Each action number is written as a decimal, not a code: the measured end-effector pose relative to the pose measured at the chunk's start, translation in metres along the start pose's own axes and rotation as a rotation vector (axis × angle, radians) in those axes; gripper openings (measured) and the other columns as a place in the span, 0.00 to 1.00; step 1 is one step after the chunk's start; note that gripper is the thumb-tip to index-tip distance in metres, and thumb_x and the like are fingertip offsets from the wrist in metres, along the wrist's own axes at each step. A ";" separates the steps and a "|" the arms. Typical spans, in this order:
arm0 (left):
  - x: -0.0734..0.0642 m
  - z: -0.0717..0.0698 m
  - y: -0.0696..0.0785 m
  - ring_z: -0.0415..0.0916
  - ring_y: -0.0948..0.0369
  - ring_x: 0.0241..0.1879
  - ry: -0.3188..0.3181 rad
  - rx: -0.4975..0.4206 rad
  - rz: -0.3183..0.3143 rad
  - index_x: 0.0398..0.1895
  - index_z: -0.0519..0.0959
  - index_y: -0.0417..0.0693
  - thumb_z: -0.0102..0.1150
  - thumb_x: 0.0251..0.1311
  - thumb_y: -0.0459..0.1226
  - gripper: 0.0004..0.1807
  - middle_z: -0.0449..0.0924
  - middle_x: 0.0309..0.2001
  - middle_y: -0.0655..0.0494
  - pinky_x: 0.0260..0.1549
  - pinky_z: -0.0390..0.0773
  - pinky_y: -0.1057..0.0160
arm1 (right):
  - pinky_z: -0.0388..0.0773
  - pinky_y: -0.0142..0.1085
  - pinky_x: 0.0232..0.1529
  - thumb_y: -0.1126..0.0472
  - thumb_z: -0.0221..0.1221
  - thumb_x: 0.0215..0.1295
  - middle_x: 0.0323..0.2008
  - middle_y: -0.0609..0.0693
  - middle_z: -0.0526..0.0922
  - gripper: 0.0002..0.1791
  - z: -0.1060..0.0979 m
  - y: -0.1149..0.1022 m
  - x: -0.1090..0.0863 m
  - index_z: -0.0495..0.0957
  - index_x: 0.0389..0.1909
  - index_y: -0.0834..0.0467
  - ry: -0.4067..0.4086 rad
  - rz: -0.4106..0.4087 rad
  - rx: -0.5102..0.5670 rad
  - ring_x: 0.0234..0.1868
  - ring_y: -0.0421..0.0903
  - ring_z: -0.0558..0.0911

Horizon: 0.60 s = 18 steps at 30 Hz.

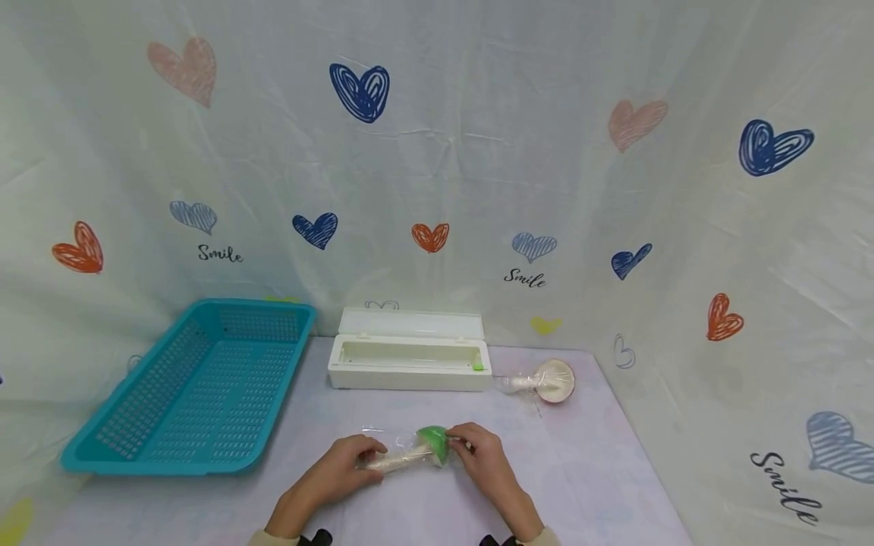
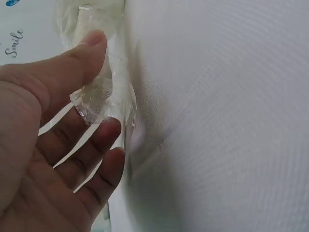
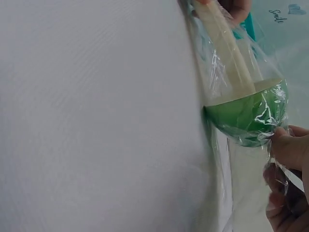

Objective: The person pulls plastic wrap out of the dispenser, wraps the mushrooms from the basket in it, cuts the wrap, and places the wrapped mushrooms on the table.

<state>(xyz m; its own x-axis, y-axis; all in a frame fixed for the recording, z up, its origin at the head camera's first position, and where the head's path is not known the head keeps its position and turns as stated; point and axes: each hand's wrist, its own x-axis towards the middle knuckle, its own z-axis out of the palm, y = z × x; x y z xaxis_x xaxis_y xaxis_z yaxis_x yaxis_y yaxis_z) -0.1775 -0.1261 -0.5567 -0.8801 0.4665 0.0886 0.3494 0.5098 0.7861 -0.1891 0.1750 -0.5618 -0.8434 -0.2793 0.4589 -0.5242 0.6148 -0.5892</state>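
Observation:
A mushroom-shaped item (image 1: 434, 442) with a green domed cap and a cream stem lies in clear plastic film, low over the table in the head view. At the stem's end, my left hand (image 1: 341, 469) holds the film-covered stem between thumb and fingers. My right hand (image 1: 485, 459) is at the cap side, pinching the clear film (image 3: 264, 133) against the dome in the right wrist view. Crumpled film (image 2: 99, 99) gathers under the left thumb. Inside the film, the cap's flat cream underside faces the left hand.
Behind the hands sits a long white box (image 1: 410, 379) with its lid raised and a small green piece (image 1: 478, 364) at its right end. Another film-wrapped item (image 1: 556, 381), round and cream with a brownish rim, lies right of it. A teal basket (image 1: 249, 459) stands at left.

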 end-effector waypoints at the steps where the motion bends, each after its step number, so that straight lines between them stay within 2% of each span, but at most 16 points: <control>1: 0.000 0.000 0.000 0.72 0.70 0.35 0.006 0.004 -0.008 0.44 0.86 0.46 0.76 0.56 0.39 0.14 0.81 0.36 0.64 0.36 0.75 0.66 | 0.79 0.26 0.31 0.69 0.71 0.58 0.38 0.45 0.90 0.11 0.001 0.000 0.001 0.88 0.40 0.55 0.011 0.010 -0.022 0.34 0.31 0.81; 4: 0.003 0.000 0.002 0.72 0.70 0.34 0.024 0.021 -0.038 0.41 0.86 0.49 0.76 0.56 0.40 0.12 0.82 0.34 0.65 0.34 0.75 0.67 | 0.79 0.25 0.32 0.68 0.72 0.57 0.35 0.42 0.90 0.10 0.003 0.002 0.004 0.89 0.38 0.53 0.043 0.013 -0.096 0.34 0.32 0.81; 7: 0.006 0.001 0.003 0.70 0.71 0.30 0.039 0.040 -0.067 0.39 0.87 0.50 0.75 0.57 0.40 0.09 0.82 0.32 0.66 0.30 0.73 0.68 | 0.80 0.25 0.33 0.70 0.71 0.59 0.37 0.45 0.91 0.10 0.005 0.002 0.006 0.89 0.40 0.55 0.028 0.020 -0.095 0.34 0.32 0.82; 10: 0.007 0.001 0.003 0.69 0.70 0.28 0.052 0.047 -0.090 0.39 0.88 0.48 0.73 0.58 0.38 0.08 0.81 0.30 0.65 0.27 0.72 0.68 | 0.80 0.26 0.33 0.74 0.66 0.63 0.46 0.53 0.89 0.15 0.004 0.002 0.007 0.87 0.50 0.61 -0.059 0.023 -0.035 0.36 0.34 0.81; 14: 0.009 0.004 0.002 0.68 0.69 0.27 0.081 0.044 -0.141 0.40 0.88 0.45 0.73 0.58 0.36 0.08 0.81 0.30 0.64 0.26 0.70 0.69 | 0.81 0.27 0.36 0.76 0.60 0.63 0.59 0.60 0.82 0.26 0.005 0.004 0.007 0.78 0.63 0.66 -0.202 0.029 0.021 0.43 0.39 0.82; 16: 0.010 0.006 0.002 0.68 0.67 0.28 0.106 0.046 -0.170 0.39 0.89 0.44 0.73 0.57 0.35 0.08 0.80 0.30 0.63 0.27 0.70 0.68 | 0.82 0.28 0.39 0.76 0.61 0.64 0.61 0.59 0.81 0.27 0.007 0.005 0.007 0.76 0.65 0.65 -0.219 0.030 0.019 0.48 0.43 0.84; 18: 0.011 0.007 0.001 0.68 0.65 0.29 0.126 0.048 -0.193 0.39 0.89 0.44 0.74 0.56 0.34 0.08 0.79 0.30 0.61 0.27 0.69 0.68 | 0.84 0.30 0.42 0.75 0.64 0.64 0.59 0.58 0.82 0.25 0.009 0.006 0.009 0.78 0.63 0.64 -0.190 0.037 0.018 0.50 0.48 0.86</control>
<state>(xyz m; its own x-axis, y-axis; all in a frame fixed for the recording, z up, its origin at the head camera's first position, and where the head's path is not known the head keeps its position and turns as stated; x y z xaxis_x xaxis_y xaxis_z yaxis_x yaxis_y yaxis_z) -0.1845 -0.1152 -0.5588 -0.9642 0.2647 0.0174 0.1829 0.6158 0.7664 -0.2006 0.1699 -0.5672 -0.8683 -0.3922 0.3036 -0.4930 0.6148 -0.6156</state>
